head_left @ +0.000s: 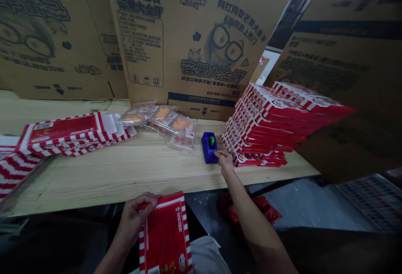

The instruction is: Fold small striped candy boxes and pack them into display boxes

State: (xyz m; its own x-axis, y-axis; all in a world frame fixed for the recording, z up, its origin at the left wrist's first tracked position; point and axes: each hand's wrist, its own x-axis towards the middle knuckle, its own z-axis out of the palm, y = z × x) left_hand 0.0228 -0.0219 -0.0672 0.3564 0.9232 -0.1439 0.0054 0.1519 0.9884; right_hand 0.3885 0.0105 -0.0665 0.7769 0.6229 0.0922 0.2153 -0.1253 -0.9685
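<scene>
Head view, and it's all happening around the blue tape dispenser [207,149], the green of its roll showing on top! Nearer the wearer than that dispenser, and off to its left, the left hand [136,216] has a red box [165,234] firmly by its upper left corner, thumb over the printed face, striped borders on show, the box tilted over the lap just off the front edge of the desk [125,175]. And the right hand [226,163]? Right there at the dispenser's near right corner, fingers reaching its edge; whether they pinch any tape, I cannot tell. Just left of the dispenser, clear packets [179,127] with orange pieces lie overlapping. Farther left of it, striped cartons [67,134] rest in a slanting pile, end flaps jutting towards the packets. Close on the dispenser's right, what a tower: stacked red boxes [266,119], leaning slightly! And behind the dispenser, a big printed cardboard box [194,39] stands tall.
</scene>
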